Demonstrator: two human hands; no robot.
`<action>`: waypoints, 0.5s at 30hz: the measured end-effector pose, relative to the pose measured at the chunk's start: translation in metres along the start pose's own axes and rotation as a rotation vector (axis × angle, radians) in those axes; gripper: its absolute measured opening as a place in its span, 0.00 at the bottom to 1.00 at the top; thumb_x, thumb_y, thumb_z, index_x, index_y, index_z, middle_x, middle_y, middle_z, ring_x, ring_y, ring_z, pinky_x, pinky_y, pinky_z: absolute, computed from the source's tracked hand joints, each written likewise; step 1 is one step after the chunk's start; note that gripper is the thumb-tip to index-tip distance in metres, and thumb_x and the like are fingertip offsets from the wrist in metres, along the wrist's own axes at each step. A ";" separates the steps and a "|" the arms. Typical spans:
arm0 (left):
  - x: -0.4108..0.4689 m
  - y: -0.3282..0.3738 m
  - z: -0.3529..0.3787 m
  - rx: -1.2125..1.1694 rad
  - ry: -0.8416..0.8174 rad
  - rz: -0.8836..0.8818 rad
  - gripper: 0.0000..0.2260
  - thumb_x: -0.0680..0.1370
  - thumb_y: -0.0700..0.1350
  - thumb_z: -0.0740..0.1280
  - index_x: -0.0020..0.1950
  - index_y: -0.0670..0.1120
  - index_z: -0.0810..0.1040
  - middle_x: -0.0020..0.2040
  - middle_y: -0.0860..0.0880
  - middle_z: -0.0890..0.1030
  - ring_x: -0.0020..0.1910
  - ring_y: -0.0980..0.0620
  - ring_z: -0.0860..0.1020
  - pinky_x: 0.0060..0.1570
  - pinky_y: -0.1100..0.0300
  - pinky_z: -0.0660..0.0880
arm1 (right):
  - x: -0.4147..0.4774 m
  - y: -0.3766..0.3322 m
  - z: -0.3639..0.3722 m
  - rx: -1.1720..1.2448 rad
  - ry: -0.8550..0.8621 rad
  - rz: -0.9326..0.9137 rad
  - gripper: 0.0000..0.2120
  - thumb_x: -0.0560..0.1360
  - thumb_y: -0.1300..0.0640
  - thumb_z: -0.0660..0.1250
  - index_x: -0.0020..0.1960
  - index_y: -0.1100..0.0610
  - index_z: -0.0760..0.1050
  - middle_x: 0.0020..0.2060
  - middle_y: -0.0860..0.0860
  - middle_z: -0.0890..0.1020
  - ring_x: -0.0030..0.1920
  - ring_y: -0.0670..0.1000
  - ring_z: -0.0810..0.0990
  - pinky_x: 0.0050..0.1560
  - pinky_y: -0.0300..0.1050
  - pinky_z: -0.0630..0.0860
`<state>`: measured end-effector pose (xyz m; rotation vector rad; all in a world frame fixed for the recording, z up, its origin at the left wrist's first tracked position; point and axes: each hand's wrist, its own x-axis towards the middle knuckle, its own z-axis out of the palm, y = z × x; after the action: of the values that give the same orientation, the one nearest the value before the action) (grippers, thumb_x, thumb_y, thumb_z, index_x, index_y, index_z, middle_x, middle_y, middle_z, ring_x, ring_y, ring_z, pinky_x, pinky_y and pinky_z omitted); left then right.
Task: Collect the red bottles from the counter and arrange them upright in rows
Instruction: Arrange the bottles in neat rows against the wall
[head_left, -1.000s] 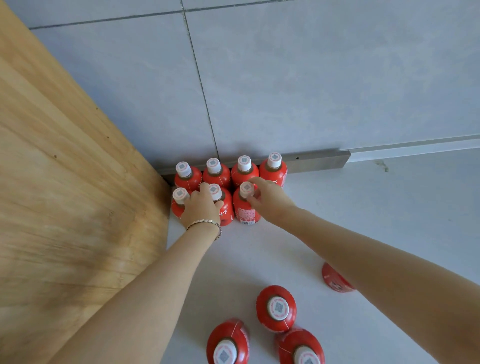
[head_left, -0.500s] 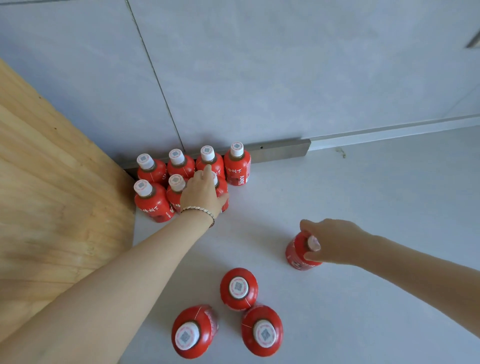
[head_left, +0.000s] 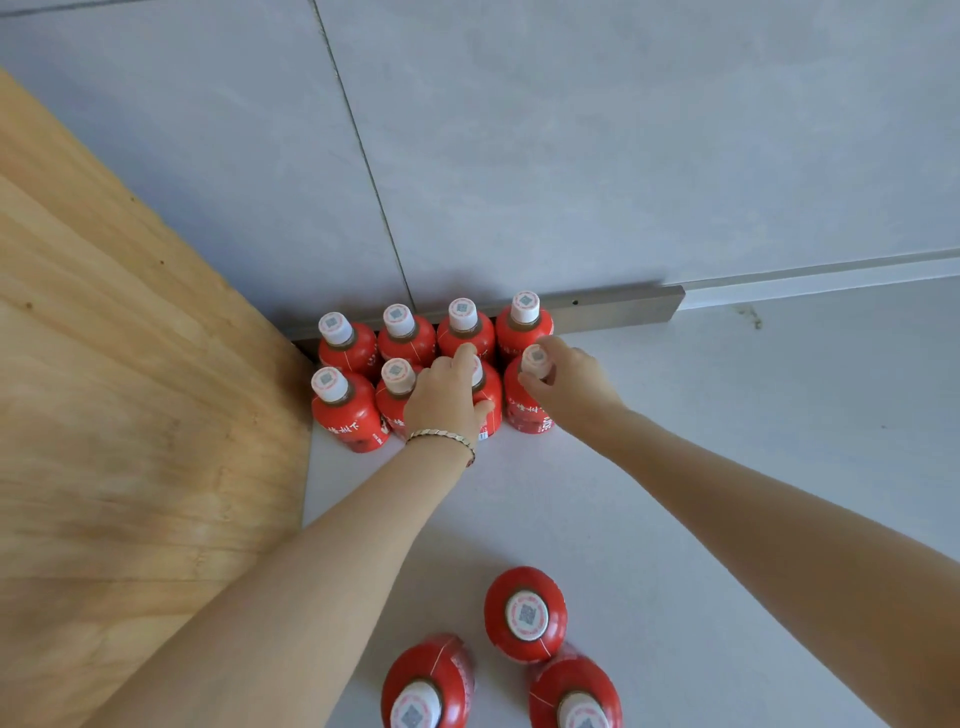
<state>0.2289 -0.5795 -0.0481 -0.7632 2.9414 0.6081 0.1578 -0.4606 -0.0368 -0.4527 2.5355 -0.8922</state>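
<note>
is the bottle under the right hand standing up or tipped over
Upright. The bottle stands on its base at the right end of the front row, white cap on top, with the right hand pinching that cap.

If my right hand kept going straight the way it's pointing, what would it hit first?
Probably the rightmost back-row bottle, just beyond the front-row bottle that your right hand grips by the cap. Past that is the metal strip along the wall, though depth is unclear.

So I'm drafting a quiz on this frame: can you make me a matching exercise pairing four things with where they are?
Things:
1. left hand
2. right hand
3. bracelet
4. three loose bottles

Places:
A. near bottom edge, apart from the rows
B. on the left wrist
C. on the front row's end bottle, at its cap
D. over the front row's third bottle

Pairs: 1-D, 2-C, 3-B, 4-A
</note>
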 end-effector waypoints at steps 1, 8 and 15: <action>0.000 -0.001 0.000 -0.003 0.001 0.003 0.24 0.74 0.44 0.70 0.68 0.46 0.66 0.59 0.42 0.75 0.60 0.42 0.74 0.52 0.48 0.74 | 0.003 -0.001 0.001 0.026 -0.006 0.015 0.19 0.76 0.54 0.63 0.65 0.56 0.68 0.58 0.60 0.75 0.53 0.60 0.77 0.47 0.44 0.70; 0.000 -0.001 0.000 0.010 0.001 0.002 0.24 0.74 0.43 0.70 0.68 0.45 0.66 0.58 0.42 0.75 0.59 0.42 0.74 0.49 0.49 0.74 | 0.007 0.005 0.016 0.100 -0.073 0.153 0.22 0.73 0.51 0.66 0.63 0.58 0.69 0.55 0.57 0.80 0.45 0.54 0.76 0.45 0.45 0.72; -0.013 0.005 -0.015 0.160 -0.082 0.050 0.31 0.76 0.34 0.63 0.76 0.48 0.55 0.74 0.40 0.62 0.63 0.39 0.73 0.51 0.47 0.75 | -0.033 0.012 0.001 -0.137 -0.249 0.091 0.23 0.74 0.57 0.68 0.67 0.61 0.69 0.60 0.57 0.79 0.58 0.57 0.78 0.59 0.48 0.75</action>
<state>0.2387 -0.5749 -0.0309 -0.6349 2.8973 0.3903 0.1851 -0.4380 -0.0359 -0.4552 2.3745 -0.5920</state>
